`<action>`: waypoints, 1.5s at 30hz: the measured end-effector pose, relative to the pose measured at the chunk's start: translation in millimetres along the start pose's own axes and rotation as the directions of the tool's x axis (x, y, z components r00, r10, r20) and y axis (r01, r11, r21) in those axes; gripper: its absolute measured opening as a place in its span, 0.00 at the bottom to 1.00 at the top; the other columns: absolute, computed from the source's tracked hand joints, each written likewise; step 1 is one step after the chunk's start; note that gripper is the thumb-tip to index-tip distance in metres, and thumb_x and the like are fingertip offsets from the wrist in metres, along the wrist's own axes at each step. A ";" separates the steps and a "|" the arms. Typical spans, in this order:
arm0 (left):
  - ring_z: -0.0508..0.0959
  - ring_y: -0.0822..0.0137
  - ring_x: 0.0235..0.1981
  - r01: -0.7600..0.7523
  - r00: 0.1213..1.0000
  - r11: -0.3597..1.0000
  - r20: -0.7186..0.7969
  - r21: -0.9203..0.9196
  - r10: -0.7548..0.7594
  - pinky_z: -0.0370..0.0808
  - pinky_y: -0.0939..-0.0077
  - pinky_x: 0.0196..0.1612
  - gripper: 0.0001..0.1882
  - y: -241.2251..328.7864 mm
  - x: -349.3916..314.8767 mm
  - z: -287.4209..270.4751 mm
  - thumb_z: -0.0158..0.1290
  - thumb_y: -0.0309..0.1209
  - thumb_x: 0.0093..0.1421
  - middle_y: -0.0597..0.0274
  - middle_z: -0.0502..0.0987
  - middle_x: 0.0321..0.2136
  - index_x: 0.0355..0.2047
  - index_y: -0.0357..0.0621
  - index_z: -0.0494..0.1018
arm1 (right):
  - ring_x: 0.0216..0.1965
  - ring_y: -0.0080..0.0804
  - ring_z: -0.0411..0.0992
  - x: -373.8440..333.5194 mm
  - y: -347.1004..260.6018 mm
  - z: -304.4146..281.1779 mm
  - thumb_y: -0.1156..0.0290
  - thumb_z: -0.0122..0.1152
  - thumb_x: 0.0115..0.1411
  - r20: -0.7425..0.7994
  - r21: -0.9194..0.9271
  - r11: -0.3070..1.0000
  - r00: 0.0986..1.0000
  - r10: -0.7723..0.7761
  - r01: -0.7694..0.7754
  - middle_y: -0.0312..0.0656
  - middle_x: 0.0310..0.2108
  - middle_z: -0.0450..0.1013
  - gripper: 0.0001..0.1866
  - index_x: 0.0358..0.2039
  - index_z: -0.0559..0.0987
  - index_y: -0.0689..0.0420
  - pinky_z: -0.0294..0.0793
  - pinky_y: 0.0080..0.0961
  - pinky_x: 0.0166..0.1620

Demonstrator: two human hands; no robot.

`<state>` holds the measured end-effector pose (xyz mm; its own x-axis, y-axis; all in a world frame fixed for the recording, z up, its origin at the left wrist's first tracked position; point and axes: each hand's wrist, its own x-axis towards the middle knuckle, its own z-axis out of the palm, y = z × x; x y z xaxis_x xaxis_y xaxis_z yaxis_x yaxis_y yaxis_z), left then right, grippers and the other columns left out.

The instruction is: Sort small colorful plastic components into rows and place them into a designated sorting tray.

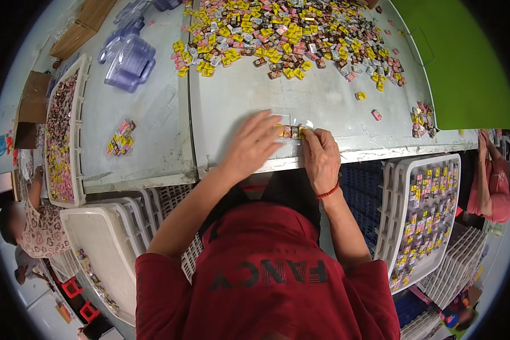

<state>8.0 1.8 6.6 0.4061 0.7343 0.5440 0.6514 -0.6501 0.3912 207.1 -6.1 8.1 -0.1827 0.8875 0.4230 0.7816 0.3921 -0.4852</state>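
Note:
A short row of small wrapped sweets (292, 132) in clear plastic lies near the front edge of the table. My left hand (250, 146) is at the row's left end, its fingers stretched out and apart. Whether its fingertips touch the plastic I cannot tell. At the right end, my right hand (323, 157) pinches the clear plastic between thumb and fingers. A red bracelet (327, 192) circles my right wrist. Beyond both hands spreads a large pile of small yellow, pink, brown and white packets (277, 39).
Clear plastic trays (131, 62) are stacked at the back left, with a small filled pack (120, 139) nearer. White crates hold loose packets (62, 136) on the left and packed rows (428, 218) on the right. A green board (464, 68) borders the table. Co-workers sit at both sides.

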 end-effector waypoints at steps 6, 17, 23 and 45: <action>0.59 0.50 0.62 -0.006 0.963 0.993 0.270 0.117 -0.026 0.58 0.57 0.61 0.34 11.6 11.8 23.1 0.60 0.42 0.52 0.53 0.63 0.59 0.54 0.33 0.66 | 0.38 0.40 0.71 7.8 0.7 -5.7 0.77 0.64 0.52 0.005 -0.056 0.998 0.999 -0.033 0.033 0.46 0.40 0.72 0.16 0.44 0.79 0.57 0.72 0.31 0.39; 0.59 0.53 0.63 -0.012 0.931 0.988 0.361 0.154 -0.044 0.57 0.59 0.62 0.34 12.5 14.0 20.2 0.58 0.42 0.54 0.55 0.62 0.61 0.56 0.34 0.65 | 0.49 0.45 0.66 17.4 12.4 -1.9 0.72 0.68 0.49 0.026 -0.020 0.998 0.997 -0.067 0.068 0.43 0.43 0.71 0.12 0.36 0.80 0.56 0.65 0.38 0.48; 0.59 0.54 0.62 -0.020 0.936 0.992 0.351 0.125 -0.025 0.57 0.59 0.62 0.34 13.1 18.9 23.5 0.59 0.40 0.53 0.55 0.62 0.60 0.56 0.35 0.65 | 0.50 0.46 0.66 24.9 20.5 -0.2 0.73 0.68 0.47 0.016 0.001 0.999 0.999 -0.047 0.047 0.43 0.42 0.71 0.08 0.30 0.80 0.57 0.64 0.39 0.48; 0.56 0.43 0.64 0.086 0.929 0.992 0.351 0.097 -0.115 0.49 0.42 0.63 0.43 26.1 13.4 14.0 0.64 0.41 0.47 0.41 0.55 0.63 0.59 0.32 0.59 | 0.61 0.63 0.53 86.1 170.7 -27.0 0.45 0.62 0.53 -0.301 -0.401 0.868 0.937 0.178 -0.294 0.61 0.61 0.55 0.44 0.62 0.61 0.60 0.54 0.53 0.61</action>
<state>39.4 -2.6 13.7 0.5277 0.8256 0.1998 0.7430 -0.5626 0.3625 340.9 130.7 -17.6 0.1479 0.8283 0.5405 0.9710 -0.0177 -0.2385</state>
